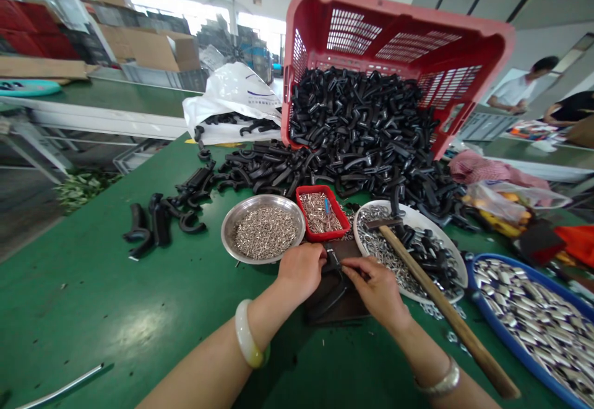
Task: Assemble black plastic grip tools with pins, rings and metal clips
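A curved black plastic handle-like part [330, 296] lies over a dark block [346, 310] in front of me. A small shiny metal piece [331, 255] shows at the part's far end. My left hand [302, 270] is closed around the far left side of the black part, its fingertips partly hidden. From the other side, my right hand [378, 288] pinches with thumb and forefinger close beside the metal piece; what lies between those fingertips is too small to make out. Just beyond the hands stand a steel bowl [226, 236] of small metal pins and a red tray [325, 236] of longer pins.
A hammer [445, 307] rests across a white dish [457, 260] of metal fittings and black pieces. Farther right is a blue tray [505, 350] of silver parts. A tilted red crate [399, 10] spills black parts across the green table [116, 310]. Two people are at the far right.
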`<action>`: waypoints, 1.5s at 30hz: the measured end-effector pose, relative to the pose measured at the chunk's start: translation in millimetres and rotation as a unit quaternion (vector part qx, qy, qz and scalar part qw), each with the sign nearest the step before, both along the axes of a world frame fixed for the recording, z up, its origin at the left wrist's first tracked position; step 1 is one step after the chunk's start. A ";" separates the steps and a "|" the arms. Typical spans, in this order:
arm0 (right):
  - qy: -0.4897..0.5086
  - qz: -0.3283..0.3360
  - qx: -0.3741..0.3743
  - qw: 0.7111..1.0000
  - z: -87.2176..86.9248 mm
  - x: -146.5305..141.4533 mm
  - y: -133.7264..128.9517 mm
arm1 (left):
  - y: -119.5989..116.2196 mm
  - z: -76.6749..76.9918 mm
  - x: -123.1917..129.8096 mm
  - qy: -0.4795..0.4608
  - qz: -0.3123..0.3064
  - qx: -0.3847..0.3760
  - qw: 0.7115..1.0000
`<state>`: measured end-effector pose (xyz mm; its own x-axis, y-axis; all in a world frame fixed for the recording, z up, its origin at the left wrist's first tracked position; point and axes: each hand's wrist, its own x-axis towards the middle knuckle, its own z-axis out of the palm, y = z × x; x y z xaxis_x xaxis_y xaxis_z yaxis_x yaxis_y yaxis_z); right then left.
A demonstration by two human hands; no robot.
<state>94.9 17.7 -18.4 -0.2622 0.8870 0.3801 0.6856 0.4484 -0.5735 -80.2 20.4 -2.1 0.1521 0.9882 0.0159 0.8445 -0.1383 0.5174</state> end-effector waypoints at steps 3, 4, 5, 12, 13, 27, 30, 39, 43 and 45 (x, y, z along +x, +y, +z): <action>-0.032 0.013 0.032 0.999 -0.2 -1.2 -2.5 | 0.2 -0.5 -0.7 -0.012 -0.004 -0.005 1.000; -0.045 0.019 0.045 0.998 -0.4 -1.7 -3.4 | 0.2 -0.9 -0.8 -0.015 -0.002 -0.007 1.000; -0.059 0.026 0.059 0.996 -0.7 -2.1 -4.3 | 0.2 -1.2 -0.8 -0.016 0.001 -0.009 1.000; -0.166 0.065 0.150 0.972 0.8 -6.8 -9.2 | -2.6 2.1 -0.5 0.022 0.007 0.002 1.000; -0.187 0.071 0.158 0.967 1.4 -8.0 -10.3 | -3.3 3.1 -0.2 0.029 0.005 0.008 1.000; -0.291 0.092 0.181 0.935 -1.6 5.4 -31.6 | -2.7 -2.5 16.8 -0.054 -0.069 0.085 0.993; -0.256 0.090 0.163 0.948 -10.8 16.8 -35.8 | -2.3 -3.8 20.2 -0.041 -0.082 0.079 0.993; -0.175 0.084 0.119 0.974 -20.4 23.1 -33.3 | 1.3 -8.0 20.9 -0.015 -0.090 0.069 0.993; -0.117 0.084 0.106 0.984 -23.0 25.3 -33.4 | 0.8 -3.8 21.9 0.010 -0.084 0.060 0.995; -0.120 0.100 0.104 0.982 -21.4 25.9 -33.2 | 1.2 -1.1 22.1 0.026 -0.094 0.058 0.994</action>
